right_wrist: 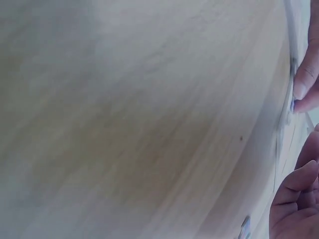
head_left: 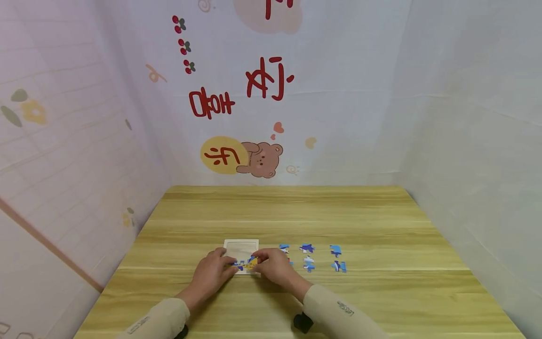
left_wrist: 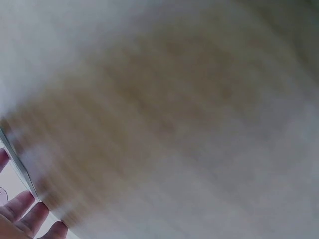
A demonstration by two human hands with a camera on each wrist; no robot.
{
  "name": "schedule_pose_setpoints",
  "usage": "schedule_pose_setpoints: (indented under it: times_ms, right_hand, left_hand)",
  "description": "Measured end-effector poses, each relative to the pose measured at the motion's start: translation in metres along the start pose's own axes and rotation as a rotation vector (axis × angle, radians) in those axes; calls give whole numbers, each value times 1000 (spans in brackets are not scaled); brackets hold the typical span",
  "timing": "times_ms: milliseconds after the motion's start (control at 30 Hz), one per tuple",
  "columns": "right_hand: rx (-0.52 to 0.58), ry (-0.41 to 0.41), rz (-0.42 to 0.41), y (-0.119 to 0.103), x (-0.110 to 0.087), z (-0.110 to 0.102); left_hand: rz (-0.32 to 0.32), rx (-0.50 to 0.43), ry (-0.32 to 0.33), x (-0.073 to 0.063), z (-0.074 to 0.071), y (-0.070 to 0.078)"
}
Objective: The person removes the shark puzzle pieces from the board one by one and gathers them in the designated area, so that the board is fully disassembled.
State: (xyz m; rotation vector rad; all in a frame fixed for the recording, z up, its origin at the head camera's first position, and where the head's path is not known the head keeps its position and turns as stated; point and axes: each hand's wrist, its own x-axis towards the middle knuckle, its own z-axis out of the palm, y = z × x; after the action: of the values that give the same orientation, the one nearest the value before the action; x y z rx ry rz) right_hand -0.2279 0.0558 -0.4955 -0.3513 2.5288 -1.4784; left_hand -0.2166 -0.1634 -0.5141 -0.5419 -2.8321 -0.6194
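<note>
A white puzzle tray (head_left: 241, 242) lies on the wooden table between both hands. Along its near side are blue-and-yellow puzzle pieces, partly covered by fingers. My left hand (head_left: 214, 272) rests on the tray's left side, thumb and index finger touching a blue piece (head_left: 240, 265). In the left wrist view, fingers (left_wrist: 35, 218) of that hand lie along the tray's edge. From the right side, my right hand (head_left: 274, 265) pinches a yellow puzzle piece (head_left: 252, 262) low over the tray. The right wrist view has its curled fingers at the border, the piece hidden.
Several loose blue puzzle pieces are spread right of the tray, among them a dark-blue one (head_left: 307, 247), a light-blue one (head_left: 335, 250) and another (head_left: 339, 266). A black object (head_left: 302, 322) sits under the right sleeve. Printed cloth walls (head_left: 338, 117) surround the table.
</note>
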Motion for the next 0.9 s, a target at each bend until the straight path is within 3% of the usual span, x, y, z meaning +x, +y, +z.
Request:
schedule_pose_setpoints:
  times_ms: [300,533,900]
  right_hand:
    - [131,-28,16,17,-15,-31]
    - [127,-11,16,30,-33,-56]
    - [202,9,73,68,-70,-105]
  left_hand:
    - [10,10,11,-1,2,-2]
    - [-2,8,-5,-2,1,-2]
    - [9,-6,15,-4,-3,2]
